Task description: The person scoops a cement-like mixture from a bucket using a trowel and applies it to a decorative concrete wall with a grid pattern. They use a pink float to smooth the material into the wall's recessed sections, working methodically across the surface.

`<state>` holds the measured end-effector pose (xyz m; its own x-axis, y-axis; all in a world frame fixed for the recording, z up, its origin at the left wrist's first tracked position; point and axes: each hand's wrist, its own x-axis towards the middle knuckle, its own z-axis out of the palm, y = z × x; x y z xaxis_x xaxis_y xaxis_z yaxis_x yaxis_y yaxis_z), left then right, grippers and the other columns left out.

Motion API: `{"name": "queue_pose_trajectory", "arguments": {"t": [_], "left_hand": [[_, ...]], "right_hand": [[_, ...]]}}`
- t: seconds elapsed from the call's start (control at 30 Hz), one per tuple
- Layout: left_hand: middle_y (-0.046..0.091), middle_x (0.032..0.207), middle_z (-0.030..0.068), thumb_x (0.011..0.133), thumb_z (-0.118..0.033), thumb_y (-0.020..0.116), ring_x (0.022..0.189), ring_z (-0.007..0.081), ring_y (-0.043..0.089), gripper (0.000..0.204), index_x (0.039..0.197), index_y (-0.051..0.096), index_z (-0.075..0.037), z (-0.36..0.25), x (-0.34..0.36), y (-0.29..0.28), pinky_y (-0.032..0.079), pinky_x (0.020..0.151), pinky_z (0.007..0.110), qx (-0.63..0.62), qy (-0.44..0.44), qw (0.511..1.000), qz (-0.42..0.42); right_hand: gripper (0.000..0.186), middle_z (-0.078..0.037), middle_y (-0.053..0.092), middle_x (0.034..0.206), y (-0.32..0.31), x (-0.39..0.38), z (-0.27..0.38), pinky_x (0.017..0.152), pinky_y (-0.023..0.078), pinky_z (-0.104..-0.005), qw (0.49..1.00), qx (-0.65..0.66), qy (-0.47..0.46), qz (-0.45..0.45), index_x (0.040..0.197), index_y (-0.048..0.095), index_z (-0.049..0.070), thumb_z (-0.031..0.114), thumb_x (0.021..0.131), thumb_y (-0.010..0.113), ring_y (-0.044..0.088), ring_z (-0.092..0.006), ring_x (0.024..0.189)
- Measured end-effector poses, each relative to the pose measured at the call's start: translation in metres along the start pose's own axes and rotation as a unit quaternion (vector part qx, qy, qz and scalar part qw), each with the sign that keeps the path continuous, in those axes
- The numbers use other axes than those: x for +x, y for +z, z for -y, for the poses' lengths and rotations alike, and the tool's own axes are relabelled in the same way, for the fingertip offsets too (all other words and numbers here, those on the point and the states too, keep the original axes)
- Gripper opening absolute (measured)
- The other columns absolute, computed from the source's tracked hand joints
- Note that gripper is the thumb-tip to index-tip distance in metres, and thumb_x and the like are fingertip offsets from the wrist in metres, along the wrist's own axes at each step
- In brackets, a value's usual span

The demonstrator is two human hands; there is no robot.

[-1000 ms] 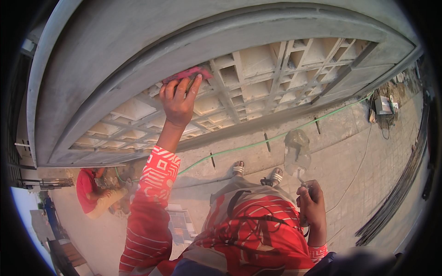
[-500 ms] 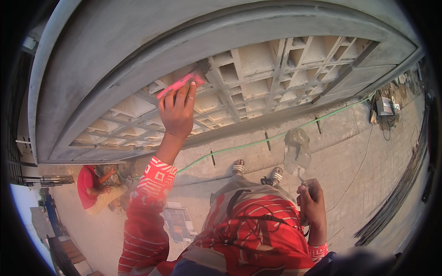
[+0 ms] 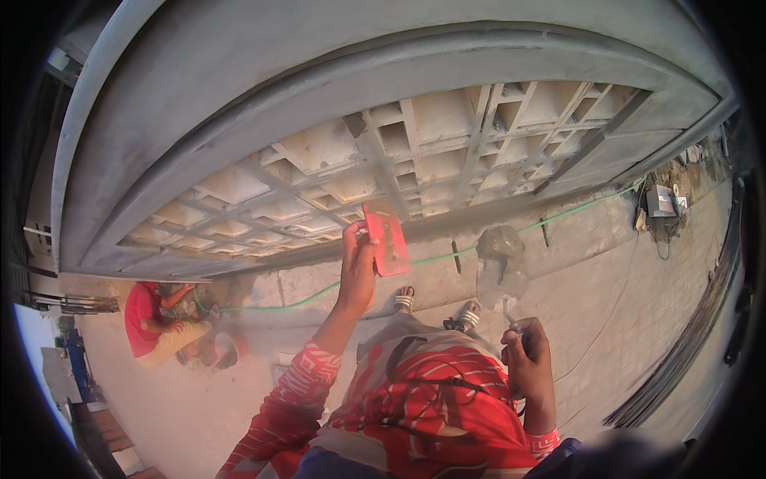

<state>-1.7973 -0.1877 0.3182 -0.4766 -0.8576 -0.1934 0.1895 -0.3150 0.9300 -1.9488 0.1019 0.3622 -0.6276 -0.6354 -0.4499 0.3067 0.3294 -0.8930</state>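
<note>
Pink block (image 3: 380,254) lowered from lattice (image 3: 386,174) | green hose (image 3: 259,309) behind | co-worker (image 3: 144,326) left

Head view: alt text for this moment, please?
The left hand holds a flat pink pad in front of a latticed panel; the right hand grips a trowel carrying grey mortar. Another person in red is at left.

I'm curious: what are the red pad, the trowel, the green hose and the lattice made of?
Pad: perhaps plastic or foam; flat, matte face, smeared grey.
Trowel: probably metal, from its thin grey blade and slim neck; wet-looking paste covers part.
Hose: likely flexible plastic, bending in smooth curves; finish too small to tell.
Lattice: seemingly concrete or cement-coated; matte, grey-beige, rough in places.
</note>
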Motion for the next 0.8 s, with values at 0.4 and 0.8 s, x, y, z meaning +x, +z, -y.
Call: {"name": "queue_pose_trajectory", "arguments": {"t": [0.4,0.8], "left_hand": [[0.052,0.137,0.0124,0.103,-0.019,0.046,0.122,0.0304,0.056,0.039,0.141,0.041,-0.012,0.054,-0.107,0.008,0.051,0.099,0.051,-0.274,-0.196,0.94,0.048],[0.062,0.121,0.0168,0.078,-0.008,0.08,0.104,0.034,0.064,0.046,0.12,0.061,-0.005,-0.013,-0.195,0.02,0.055,0.086,0.043,0.533,0.29,0.79,-0.088]], "right_hand": [[0.017,-0.004,0.06,0.071,0.018,0.013,0.048,0.055,0.044,-0.0264,0.981,-0.146,-0.052,0.116,0.104,0.055,-0.002,0.01,0.097,0.065,0.052,-0.0075,0.061],[0.026,-0.013,0.064,0.073,0.021,0.015,0.04,0.061,0.051,-0.0343,0.9,-0.309,-0.11,0.285,0.109,0.054,-0.002,0.015,0.094,0.067,0.062,-0.0197,0.064]]}}
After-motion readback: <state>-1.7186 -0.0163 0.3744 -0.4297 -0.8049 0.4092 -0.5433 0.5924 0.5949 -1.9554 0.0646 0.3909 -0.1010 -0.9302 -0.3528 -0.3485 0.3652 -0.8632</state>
